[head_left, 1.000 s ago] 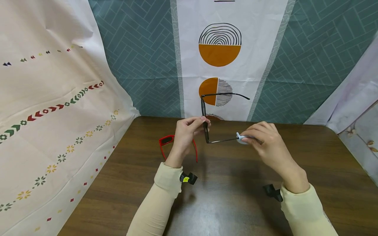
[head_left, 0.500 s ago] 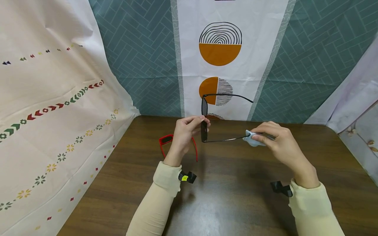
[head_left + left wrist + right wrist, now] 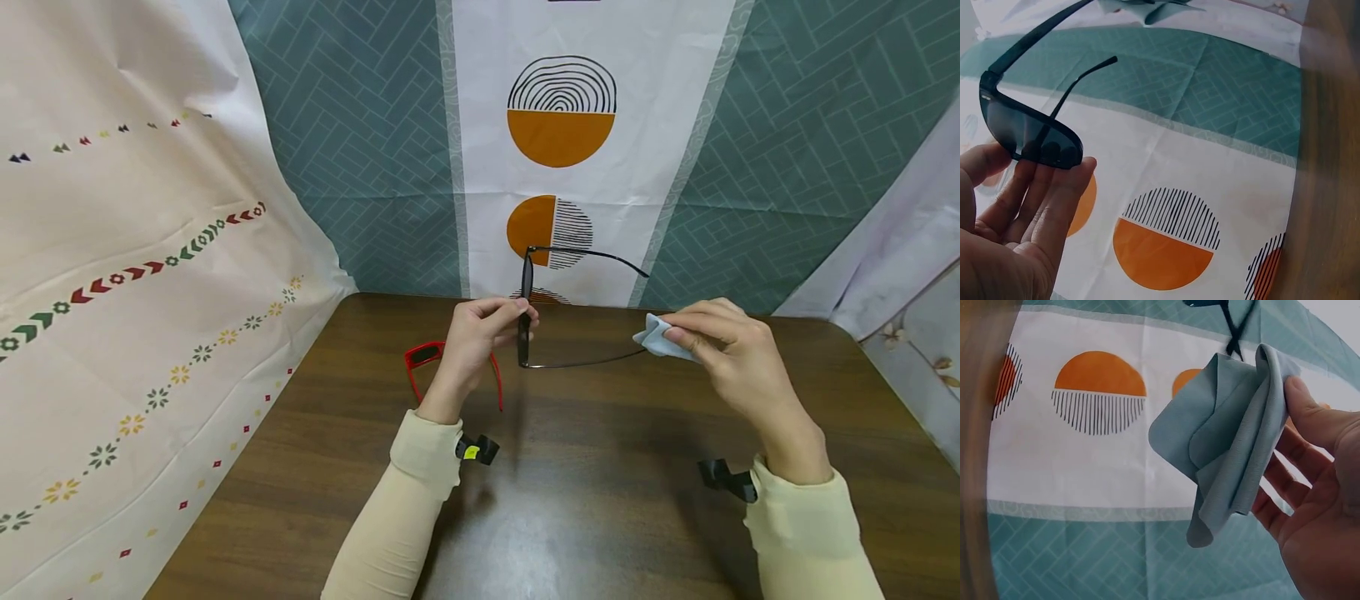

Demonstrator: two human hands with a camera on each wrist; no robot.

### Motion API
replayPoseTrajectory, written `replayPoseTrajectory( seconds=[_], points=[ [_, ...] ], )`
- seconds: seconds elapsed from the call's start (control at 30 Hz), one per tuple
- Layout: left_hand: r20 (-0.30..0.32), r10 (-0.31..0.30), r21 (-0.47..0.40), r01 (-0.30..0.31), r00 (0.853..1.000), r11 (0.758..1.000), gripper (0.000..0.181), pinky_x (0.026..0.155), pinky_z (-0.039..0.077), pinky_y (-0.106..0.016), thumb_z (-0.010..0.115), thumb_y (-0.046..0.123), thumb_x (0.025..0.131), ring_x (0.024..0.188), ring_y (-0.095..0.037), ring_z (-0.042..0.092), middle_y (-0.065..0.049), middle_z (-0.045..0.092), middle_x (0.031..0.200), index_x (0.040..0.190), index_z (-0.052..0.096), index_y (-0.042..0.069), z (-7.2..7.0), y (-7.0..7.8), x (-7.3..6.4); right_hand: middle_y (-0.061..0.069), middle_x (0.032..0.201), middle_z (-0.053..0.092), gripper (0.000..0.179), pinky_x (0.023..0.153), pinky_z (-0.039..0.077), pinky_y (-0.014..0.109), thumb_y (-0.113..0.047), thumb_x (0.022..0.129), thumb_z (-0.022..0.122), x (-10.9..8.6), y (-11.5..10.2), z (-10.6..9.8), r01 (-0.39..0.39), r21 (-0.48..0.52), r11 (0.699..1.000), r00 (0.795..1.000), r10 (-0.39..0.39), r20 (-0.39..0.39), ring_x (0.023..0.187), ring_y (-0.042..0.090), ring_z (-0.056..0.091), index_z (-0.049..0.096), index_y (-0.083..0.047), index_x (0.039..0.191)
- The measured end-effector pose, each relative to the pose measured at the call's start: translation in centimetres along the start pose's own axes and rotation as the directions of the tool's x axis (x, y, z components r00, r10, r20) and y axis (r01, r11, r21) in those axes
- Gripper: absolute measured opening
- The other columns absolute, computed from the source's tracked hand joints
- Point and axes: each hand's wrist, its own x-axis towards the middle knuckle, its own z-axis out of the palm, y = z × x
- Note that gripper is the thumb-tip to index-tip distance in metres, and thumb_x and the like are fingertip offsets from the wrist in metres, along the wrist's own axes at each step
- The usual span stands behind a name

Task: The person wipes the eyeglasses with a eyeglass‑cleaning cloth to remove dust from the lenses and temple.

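My left hand (image 3: 474, 343) holds up a pair of black sunglasses (image 3: 523, 337), pinching the front by a lens between thumb and fingers. Both temples are unfolded and point right. In the left wrist view, the dark lens (image 3: 1022, 122) faces the camera above the fingertips. A folded light blue cloth (image 3: 663, 340) is pinched between thumb and fingers of my right hand (image 3: 738, 358). The lower temple's tip reaches the cloth's left edge; whether they touch I cannot tell. Loose folds of the cloth (image 3: 1229, 437) fan out in the right wrist view.
Red-framed sunglasses (image 3: 425, 354) lie on the brown wooden table (image 3: 570, 517), partly hidden behind my left hand and forearm. A patterned curtain (image 3: 375, 167) hangs behind the table's far edge, and a cream cloth (image 3: 135, 333) drapes along the left.
My right hand has slid rightward with the cloth, along the lower temple to its tip. The sunglasses have turned slightly in my left hand, which otherwise stays in place.
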Motion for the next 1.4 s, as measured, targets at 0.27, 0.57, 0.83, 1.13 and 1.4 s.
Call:
replayPoseTrajectory(
  seconds=[0.27,0.57,0.83,1.13,1.4],
  points=[
    [0.042,-0.020,0.076,0.017,0.999,0.997,0.023,0.091,0.061,-0.045,0.070,0.013,0.100,0.083,-0.020,0.074,-0.007,0.075,0.092,0.102,0.075,-0.009,1.0,-0.6,-0.2,0.006,0.095,0.075,0.036,0.087,0.041,0.025,0.017,0.070,0.083,0.4,-2.4,1.3,0.125,-0.073,0.989,0.991,-0.121,0.062,0.096,0.019,0.059,0.081,-0.002,0.101],
    [0.058,-0.013,0.096,0.008,0.998,0.995,0.022,0.089,0.061,-0.042,0.072,0.014,0.099,0.088,-0.021,0.070,-0.007,0.075,0.094,0.103,0.076,-0.008,1.8,-1.1,-0.4,-0.001,0.097,0.073,0.037,0.087,0.040,0.041,0.011,0.075,0.085,0.1,-3.7,4.7,0.193,-0.093,0.977,0.959,-0.168,0.228,0.098,0.021,0.060,0.082,-0.009,0.106],
    [0.030,0.000,0.091,-0.003,1.000,0.996,0.025,0.088,0.062,-0.042,0.071,0.015,0.100,0.083,-0.018,0.073,-0.006,0.074,0.093,0.103,0.075,-0.009,1.9,-1.0,-0.4,0.000,0.097,0.073,0.032,0.086,0.041,0.040,0.007,0.078,0.085,-0.2,-4.2,6.2,0.214,-0.117,0.970,0.949,-0.178,0.260,0.097,0.021,0.060,0.081,-0.008,0.106],
    [-0.034,0.035,0.057,-0.033,0.999,0.998,0.026,0.089,0.061,-0.043,0.071,0.016,0.100,0.084,-0.018,0.074,-0.006,0.075,0.093,0.103,0.075,-0.010,2.2,-1.0,-0.4,0.003,0.098,0.072,0.025,0.089,0.045,0.043,-0.002,0.082,0.085,-0.4,-5.0,7.9,0.269,-0.162,0.949,0.946,-0.229,0.229,0.095,0.024,0.062,0.079,-0.005,0.107],
    [-0.044,0.037,0.051,-0.035,0.998,0.998,0.025,0.089,0.061,-0.044,0.071,0.014,0.100,0.084,-0.019,0.074,-0.007,0.076,0.093,0.103,0.076,-0.010,2.1,-0.9,-0.4,0.004,0.093,0.073,0.023,0.084,0.048,0.044,0.000,0.080,0.086,-0.5,-4.8,8.4,0.322,-0.241,0.916,0.939,-0.275,0.208,0.089,0.026,0.065,0.077,-0.003,0.101]
  ],
)
